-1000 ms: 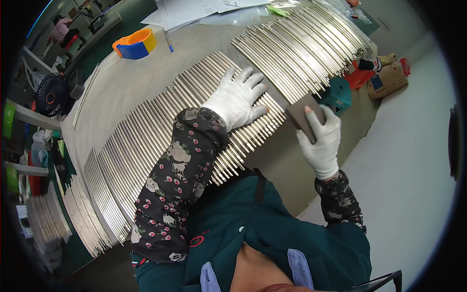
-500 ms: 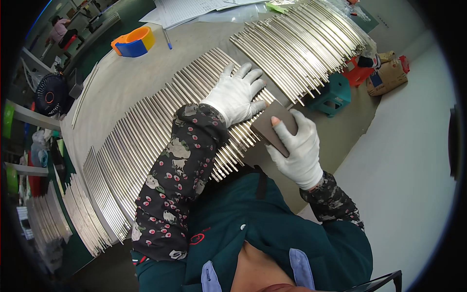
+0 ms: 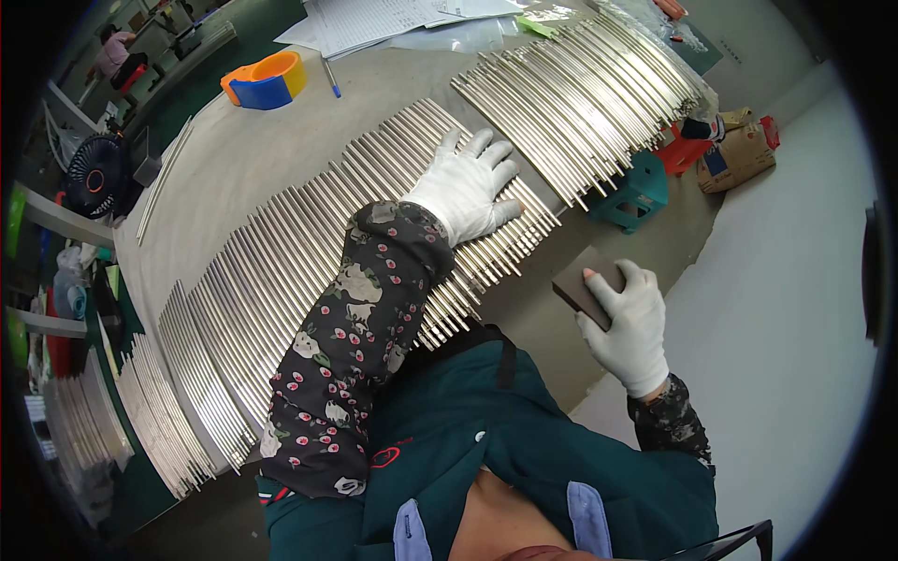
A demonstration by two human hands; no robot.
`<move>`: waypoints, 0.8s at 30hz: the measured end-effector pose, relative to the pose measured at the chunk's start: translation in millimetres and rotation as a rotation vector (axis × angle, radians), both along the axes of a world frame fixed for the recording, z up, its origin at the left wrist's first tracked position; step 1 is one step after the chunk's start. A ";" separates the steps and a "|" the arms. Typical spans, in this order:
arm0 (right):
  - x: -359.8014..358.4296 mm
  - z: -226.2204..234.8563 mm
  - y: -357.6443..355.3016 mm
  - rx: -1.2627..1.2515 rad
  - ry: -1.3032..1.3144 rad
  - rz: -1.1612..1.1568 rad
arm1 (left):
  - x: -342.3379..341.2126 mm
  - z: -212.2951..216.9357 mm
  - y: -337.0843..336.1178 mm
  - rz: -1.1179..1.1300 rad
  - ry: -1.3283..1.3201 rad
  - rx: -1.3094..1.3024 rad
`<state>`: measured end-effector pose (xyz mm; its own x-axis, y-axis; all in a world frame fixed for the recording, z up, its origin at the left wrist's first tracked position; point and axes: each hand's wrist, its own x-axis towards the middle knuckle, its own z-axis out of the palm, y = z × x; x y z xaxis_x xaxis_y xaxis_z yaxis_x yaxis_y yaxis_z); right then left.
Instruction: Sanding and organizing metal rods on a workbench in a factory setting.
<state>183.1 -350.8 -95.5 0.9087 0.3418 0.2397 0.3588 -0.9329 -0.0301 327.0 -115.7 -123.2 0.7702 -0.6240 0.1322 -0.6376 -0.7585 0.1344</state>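
Long rows of thin, shiny metal rods [image 3: 281, 252] lie side by side across the table, their near ends sticking out past its edge. My left hand [image 3: 464, 187], in a white glove, rests flat on the rods with its fingers spread. In my gloved right hand [image 3: 632, 323] is a brown rectangular block [image 3: 582, 284], like a sanding block, gripped between thumb and fingers. Hand and block are off the table edge, to the right of the rod ends and apart from them. Bare fingertips show through the right glove.
A second bundle of metal rods [image 3: 585, 103] lies at the far right. Farther back are an orange and blue tape dispenser-like ring [image 3: 267, 80], a pen [image 3: 331, 79] and papers [image 3: 374, 23]. A teal stool [image 3: 636, 194] and a cardboard box [image 3: 739, 157] stand right; a black fan [image 3: 95, 176] left.
My right hand has drawn back to the right and toward me with the block, away from the rod ends. The left hand stays flat on the rods, shifted slightly right in the picture.
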 end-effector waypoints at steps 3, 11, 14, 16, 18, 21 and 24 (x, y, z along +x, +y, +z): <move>13.8 15.4 21.0 0.146 -0.239 0.049 | -0.9 0.3 -0.8 0.000 -0.002 -0.014; 3.8 17.1 -2.6 -0.001 -0.062 -0.025 | 0.5 2.0 -2.9 -0.005 0.012 0.026; 2.9 21.7 20.6 0.080 -0.117 0.055 | -0.5 -1.9 2.2 0.007 -0.058 -0.008; 1.7 14.9 27.1 0.094 -0.070 0.071 | 0.3 0.4 -0.8 -0.003 -0.041 -0.001; 3.4 8.4 31.1 0.109 -0.077 0.072 | 0.0 2.0 -3.4 -0.008 -0.024 0.012; 7.1 7.7 39.7 0.100 -0.093 0.069 | 0.8 2.6 -2.0 0.011 -0.015 0.007; 11.1 14.1 36.7 0.128 -0.164 0.063 | -2.8 6.3 -2.3 0.001 0.013 0.039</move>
